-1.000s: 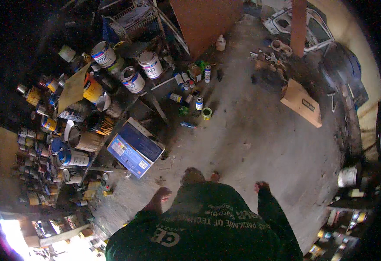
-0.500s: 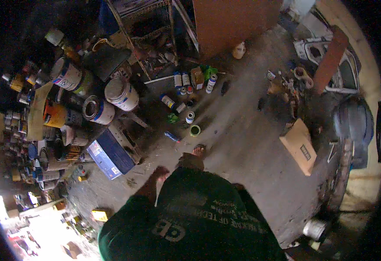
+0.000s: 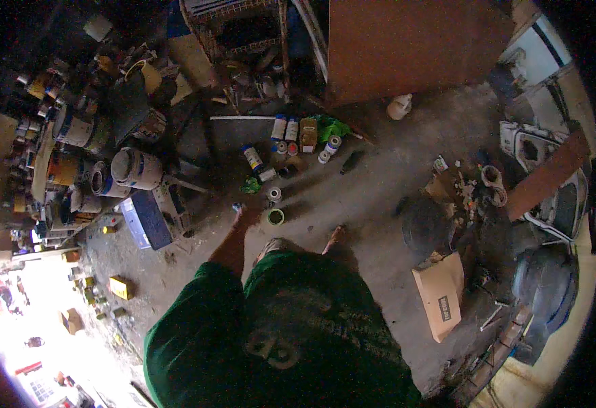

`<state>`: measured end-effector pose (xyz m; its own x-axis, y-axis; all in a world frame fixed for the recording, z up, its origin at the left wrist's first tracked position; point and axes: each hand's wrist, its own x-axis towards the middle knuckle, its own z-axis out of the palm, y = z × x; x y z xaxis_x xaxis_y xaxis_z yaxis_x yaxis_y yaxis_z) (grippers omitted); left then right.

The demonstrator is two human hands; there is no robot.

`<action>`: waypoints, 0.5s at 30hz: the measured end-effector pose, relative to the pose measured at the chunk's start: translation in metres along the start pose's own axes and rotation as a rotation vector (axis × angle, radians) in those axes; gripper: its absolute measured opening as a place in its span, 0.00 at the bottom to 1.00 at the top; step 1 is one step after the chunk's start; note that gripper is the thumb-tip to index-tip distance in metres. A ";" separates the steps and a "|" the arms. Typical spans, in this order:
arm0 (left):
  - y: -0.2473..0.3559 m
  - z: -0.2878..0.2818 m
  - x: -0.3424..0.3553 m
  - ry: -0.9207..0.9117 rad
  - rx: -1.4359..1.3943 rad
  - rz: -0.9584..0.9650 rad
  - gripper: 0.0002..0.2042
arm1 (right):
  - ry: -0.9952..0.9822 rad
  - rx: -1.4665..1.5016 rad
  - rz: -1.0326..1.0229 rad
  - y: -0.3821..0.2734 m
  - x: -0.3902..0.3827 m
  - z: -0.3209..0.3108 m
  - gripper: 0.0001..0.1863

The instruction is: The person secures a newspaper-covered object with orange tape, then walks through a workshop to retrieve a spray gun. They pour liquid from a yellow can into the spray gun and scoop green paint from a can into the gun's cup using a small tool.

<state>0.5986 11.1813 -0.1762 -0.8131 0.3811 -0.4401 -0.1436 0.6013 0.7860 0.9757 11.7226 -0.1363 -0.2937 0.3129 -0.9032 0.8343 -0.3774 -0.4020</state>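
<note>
My left hand [image 3: 249,215] reaches down toward the floor from a green sleeve. A small blue thing [image 3: 236,207], partly covered, shows at the fingertips. Whether the fingers have closed on it is too blurred to tell. Just right of the hand stands an open can with a green rim [image 3: 275,217], and behind it a small white can [image 3: 274,194]. My right hand is out of view, hidden past the green shirt [image 3: 298,306]. A dark blue and white bottle [image 3: 251,157] and a green crumpled bag [image 3: 250,185] lie a little farther away.
Paint buckets [image 3: 136,168] crowd the left beside a blue box [image 3: 145,219]. Bottles, a tan container [image 3: 308,134] and a white pole [image 3: 241,117] lie ahead. Cardboard [image 3: 441,296], tyres [image 3: 546,285] and a car door panel [image 3: 549,177] stand at the right. My bare foot [image 3: 337,236] shows.
My left hand has moved forward and now covers part of the blue thing, which lay fully visible on the floor before. The view has turned, and my right foot shows farther right.
</note>
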 end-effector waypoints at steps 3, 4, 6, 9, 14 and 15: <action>0.009 0.067 -0.052 -0.235 0.230 -0.264 0.09 | -0.065 0.107 -0.001 -0.098 0.054 -0.039 0.16; 0.023 0.104 -0.057 -0.310 0.162 -0.272 0.09 | -0.456 0.495 -0.080 -0.103 0.084 -0.097 0.18; 0.038 0.145 -0.078 -0.339 0.051 -0.350 0.09 | -0.489 0.571 -0.085 -0.162 0.127 -0.139 0.24; 0.056 0.138 -0.092 -0.239 0.051 -0.404 0.10 | -0.289 0.111 0.012 -0.242 0.156 -0.126 0.25; 0.051 0.145 -0.029 -0.105 -0.140 -0.217 0.11 | -0.718 0.238 0.289 -0.300 0.197 -0.182 0.26; 0.053 0.133 -0.038 -0.029 -0.338 -0.309 0.12 | -0.597 0.035 0.236 -0.330 0.198 -0.137 0.26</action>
<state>0.6972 11.2926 -0.1753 -0.6876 0.2423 -0.6845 -0.5567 0.4293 0.7112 0.7063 12.0284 -0.1621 -0.3217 -0.3169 -0.8922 0.8954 -0.4083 -0.1778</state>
